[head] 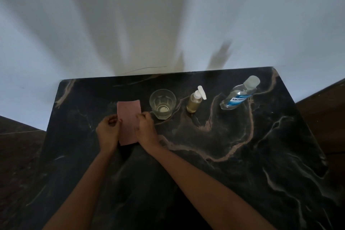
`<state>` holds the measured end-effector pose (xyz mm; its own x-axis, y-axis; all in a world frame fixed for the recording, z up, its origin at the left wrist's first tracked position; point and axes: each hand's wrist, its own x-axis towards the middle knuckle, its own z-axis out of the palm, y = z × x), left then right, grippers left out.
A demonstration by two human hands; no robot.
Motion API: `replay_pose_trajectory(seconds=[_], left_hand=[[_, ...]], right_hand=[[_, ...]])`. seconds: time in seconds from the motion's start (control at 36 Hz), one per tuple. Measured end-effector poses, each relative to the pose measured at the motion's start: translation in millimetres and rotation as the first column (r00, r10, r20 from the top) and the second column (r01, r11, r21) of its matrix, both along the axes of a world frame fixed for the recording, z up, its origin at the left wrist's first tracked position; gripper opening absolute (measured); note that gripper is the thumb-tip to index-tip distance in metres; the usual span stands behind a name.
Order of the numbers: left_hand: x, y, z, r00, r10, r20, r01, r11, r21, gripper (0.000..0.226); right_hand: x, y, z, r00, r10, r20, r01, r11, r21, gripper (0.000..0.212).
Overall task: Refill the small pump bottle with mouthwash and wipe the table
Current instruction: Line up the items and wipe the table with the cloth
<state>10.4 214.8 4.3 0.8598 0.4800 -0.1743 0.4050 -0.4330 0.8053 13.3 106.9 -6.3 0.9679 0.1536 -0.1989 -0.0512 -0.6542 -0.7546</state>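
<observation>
A folded pink cloth (128,117) lies on the black marble table (205,155) left of centre. My left hand (108,132) pinches its left edge and my right hand (146,130) pinches its right edge. To the right of the cloth stands a clear drinking glass (162,103) with a little pale liquid at the bottom. Further right is the small pump bottle (195,101), upright, holding yellowish liquid, with a white pump head. A clear mouthwash bottle (239,93) with a blue label and its cap on stands at the back right.
A white wall (168,15) rises directly behind the table's far edge. Dark wooden floor (323,110) shows on both sides of the table. The near and right parts of the tabletop show only marble veining.
</observation>
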Motion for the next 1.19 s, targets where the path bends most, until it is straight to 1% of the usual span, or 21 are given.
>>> replay_pose_trajectory(seconds=[0.17,0.22,0.25,0.31,0.36,0.39,0.44,0.5,0.53,0.58,0.64,0.72,0.78,0.86,0.97,1.08,1.14,1.19], left_hand=[[33.0,8.2,-8.1,1.000,-0.012,0.012,0.012,0.999,0.038,0.030],[39.9,10.2,-12.1,1.000,-0.023,0.009,0.023,0.999,0.046,0.030],[42.3,11.1,-14.2,1.000,-0.030,0.001,0.030,0.998,0.050,0.031],[44.8,11.9,-18.2,0.999,-0.040,-0.014,0.041,0.997,0.058,0.031],[44.6,11.7,-21.9,0.998,-0.050,-0.025,0.052,0.997,0.063,0.030],[43.8,11.4,-23.6,0.998,-0.058,-0.025,0.059,0.996,0.063,0.030],[42.3,10.9,-26.7,0.997,-0.077,-0.018,0.078,0.994,0.079,0.028],[40.2,10.8,-28.9,0.996,-0.091,-0.016,0.092,0.990,0.110,0.027],[38.7,10.6,-29.6,0.995,-0.096,-0.012,0.097,0.988,0.123,0.027],[34.1,9.4,-30.3,0.994,-0.112,-0.007,0.112,0.982,0.149,0.026],[27.3,7.0,-30.3,0.992,-0.129,-0.003,0.127,0.976,0.175,0.027],[15.8,3.9,-28.8,0.992,-0.126,-0.009,0.126,0.973,0.194,0.028],[6.8,1.8,-26.8,0.992,-0.123,-0.010,0.122,0.969,0.214,0.027],[-6.9,-4.0,-21.6,0.993,-0.116,-0.005,0.114,0.965,0.235,0.029],[-29.9,-20.7,-15.0,0.991,-0.129,0.026,0.120,0.969,0.215,0.029],[-56.9,-41.2,-11.3,0.976,-0.203,0.081,0.186,0.966,0.177,0.024],[-69.4,-51.9,-10.6,0.967,-0.243,0.077,0.228,0.959,0.170,0.024],[-80.7,-62.8,-8.4,0.957,-0.285,0.063,0.273,0.950,0.150,0.023]], right_hand=[[29.6,13.4,-8.4,1.000,0.016,0.019,-0.015,0.998,-0.066,0.033],[34.5,15.7,-9.6,1.000,-0.017,0.025,0.017,1.000,0.020,0.028],[36.5,16.7,-10.4,0.997,-0.028,0.078,0.027,0.999,0.021,0.026],[38.3,18.6,-15.2,0.987,-0.063,0.145,0.068,0.997,-0.025,0.026],[37.5,19.3,-19.8,0.983,-0.081,0.166,0.098,0.990,-0.098,0.028],[36.8,20.9,-21.8,0.982,-0.078,0.173,0.097,0.990,-0.106,0.028],[32.0,22.7,-23.8,0.981,-0.061,0.182,0.077,0.994,-0.082,0.031],[27.3,23.2,-25.6,0.986,-0.030,0.161,0.031,1.000,-0.004,0.040],[26.1,21.9,-27.7,0.995,-0.024,0.100,0.020,0.999,0.042,0.044],[25.4,19.9,-34.4,0.997,0.033,0.076,-0.025,0.995,-0.098,0.046],[21.9,15.8,-37.9,0.990,0.104,0.098,-0.082,0.974,-0.210,0.049],[11.0,5.9,-37.1,0.970,0.210,0.120,-0.172,0.948,-0.269,0.049],[1.9,-3.0,-35.2,0.958,0.249,0.143,-0.204,0.941,-0.269,0.046],[-13.6,-17.3,-31.8,0.954,0.243,0.173,-0.200,0.952,-0.233,0.044],[-39.8,-40.0,-31.8,0.955,0.210,0.208,-0.156,0.956,-0.250,0.043],[-68.0,-64.6,-28.0,0.962,0.139,0.237,-0.085,0.971,-0.222,0.040],[-81.3,-78.0,-27.0,0.960,0.111,0.255,-0.055,0.974,-0.220,0.041],[-92.7,-92.9,-24.2,0.967,0.086,0.241,-0.025,0.969,-0.244,0.041]])
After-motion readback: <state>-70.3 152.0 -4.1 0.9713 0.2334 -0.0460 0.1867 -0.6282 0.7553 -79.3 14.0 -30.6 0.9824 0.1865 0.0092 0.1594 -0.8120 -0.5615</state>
